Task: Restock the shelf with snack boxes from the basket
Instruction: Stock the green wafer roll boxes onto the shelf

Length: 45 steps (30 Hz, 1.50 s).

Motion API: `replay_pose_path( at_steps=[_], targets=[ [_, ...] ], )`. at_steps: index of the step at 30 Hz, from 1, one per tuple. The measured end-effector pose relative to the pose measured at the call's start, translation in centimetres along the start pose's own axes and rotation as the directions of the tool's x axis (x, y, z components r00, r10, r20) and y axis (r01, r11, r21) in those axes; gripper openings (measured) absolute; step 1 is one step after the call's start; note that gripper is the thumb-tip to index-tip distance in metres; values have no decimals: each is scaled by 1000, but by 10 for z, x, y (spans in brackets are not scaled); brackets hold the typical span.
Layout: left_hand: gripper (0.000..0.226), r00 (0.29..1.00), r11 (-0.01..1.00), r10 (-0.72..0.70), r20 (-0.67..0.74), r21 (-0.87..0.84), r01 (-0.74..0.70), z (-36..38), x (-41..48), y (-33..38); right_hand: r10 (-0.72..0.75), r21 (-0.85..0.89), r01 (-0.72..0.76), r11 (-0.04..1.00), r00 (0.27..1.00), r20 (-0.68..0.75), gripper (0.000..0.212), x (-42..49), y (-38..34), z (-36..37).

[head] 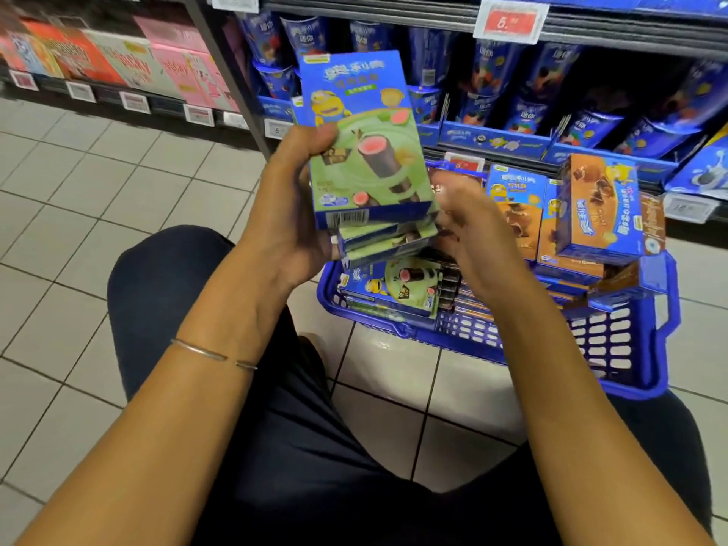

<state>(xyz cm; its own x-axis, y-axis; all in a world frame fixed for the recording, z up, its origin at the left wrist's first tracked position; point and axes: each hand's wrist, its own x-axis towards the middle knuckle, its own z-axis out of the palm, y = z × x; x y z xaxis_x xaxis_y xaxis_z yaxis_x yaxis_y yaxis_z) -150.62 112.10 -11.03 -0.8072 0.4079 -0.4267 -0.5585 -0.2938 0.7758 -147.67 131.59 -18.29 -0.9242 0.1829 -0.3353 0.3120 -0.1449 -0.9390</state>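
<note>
A stack of green-and-blue snack boxes [362,139] is held up in front of the shelf, the top box facing me. My left hand [291,206] grips the stack from the left, thumb on the top box. My right hand [468,222] holds the stack's right side, fingers under the lower boxes. Below stands a blue plastic basket [614,348] on the floor, holding another green box [398,289] and several orange-and-blue boxes [598,206]. The shelf [512,151] behind is stocked with blue snack cups.
My knees in dark trousers frame the bottom of the view, and a white tiled floor lies to the left. A second shelf bay at upper left carries red, white and pink boxes [130,61]. Price tags line the shelf edges.
</note>
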Motion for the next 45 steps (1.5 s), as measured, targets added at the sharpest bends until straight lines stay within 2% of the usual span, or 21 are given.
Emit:
replay_pose_path(
  at_steps=[1, 3, 6, 7, 9, 13, 14, 15, 18, 19, 22, 25, 27, 29, 31, 34, 36, 39, 40, 43, 45],
  targets=[
    [38, 1000, 999, 8, 9, -37, -8, -1, -1, 0, -11, -228, 6, 974, 1000, -17, 39, 6, 17, 3],
    [38, 999, 998, 31, 14, -60, -30, -1, -4, -1, 46, -579, 13, 815, 995, 86, 35, 14, 52, 10],
    [49, 999, 998, 32, -13, -46, -33, 0, -7, -4, 44, -895, 152, 419, 981, 187, 59, 22, 89, 17],
    [55, 1000, 999, 23, -9, -48, -24, -1, -7, -5, 10, -938, 187, 293, 980, 198, 68, 22, 97, 19],
    [63, 1000, 999, 3, 1, -52, -3, 0, -8, -7, -23, -968, 198, 157, 980, 197, 74, 22, 107, 24],
    [65, 999, 999, -14, -37, -39, 13, 1, -8, -13, -51, -986, 163, 45, 986, 160, 49, 17, 110, 31],
    [65, 999, 999, -13, -38, -39, 11, 1, -9, -14, -44, -983, 170, 65, 985, 167, 44, 17, 105, 30],
    [65, 999, 999, -12, -36, -42, 10, 1, -10, -14, -34, -973, 176, 147, 984, 173, 45, 17, 99, 26],
    [67, 1000, 995, 5, -17, -99, -6, 0, -11, -15, 53, -731, 112, 673, 978, 200, 58, 8, 65, 10],
    [66, 1000, 993, 14, -1, -121, -14, -2, -12, -14, 32, -607, 113, 787, 974, 222, 57, 4, 53, 4],
    [49, 997, 981, 47, 62, -190, -34, -8, -11, -8, -20, -377, 54, 925, 996, 92, 45, -7, 22, -11],
    [47, 995, 976, 84, 62, -205, -70, -10, -9, 0, 31, -204, -49, 978, 995, -91, 38, -13, -8, -27],
    [46, 995, 987, 92, 25, -136, -88, -7, -8, 1, 20, -27, -22, 999, 996, -89, 44, -21, -33, -34],
    [51, 997, 994, 70, -12, -84, -71, -2, -7, -3, -46, 70, 49, 996, 997, -54, 63, -31, -61, -33],
    [60, 999, 999, 35, -40, -17, -36, 1, -5, -10, -106, 25, 106, 994, 994, -29, 74, -40, -87, -21],
    [60, 998, 999, 20, -52, 52, -17, 7, 0, -20, -192, -360, 154, 920, 979, -71, 71, -45, -110, 3],
    [66, 999, 999, 5, -54, 53, -2, 9, 2, -24, -214, -485, 154, 861, 974, -72, 64, -49, -115, 9],
    [73, 998, 999, -2, -62, 37, 5, 8, 2, -26, -287, -384, 265, 885, 958, 0, 16, -55, -114, 1],
    [70, 999, 1000, -3, -47, 0, 3, 8, 2, -26, -300, -356, 290, 888, 954, 27, 9, -56, -113, -1],
    [63, 999, 988, -3, 54, -151, 11, 8, 3, -26, -355, -220, 381, 898, 923, 150, 25, -54, -108, -1],
    [68, 995, 977, -15, 97, -212, 36, 7, 4, -27, -354, -117, 367, 923, 928, 116, 28, -50, -105, -1]
  ],
)
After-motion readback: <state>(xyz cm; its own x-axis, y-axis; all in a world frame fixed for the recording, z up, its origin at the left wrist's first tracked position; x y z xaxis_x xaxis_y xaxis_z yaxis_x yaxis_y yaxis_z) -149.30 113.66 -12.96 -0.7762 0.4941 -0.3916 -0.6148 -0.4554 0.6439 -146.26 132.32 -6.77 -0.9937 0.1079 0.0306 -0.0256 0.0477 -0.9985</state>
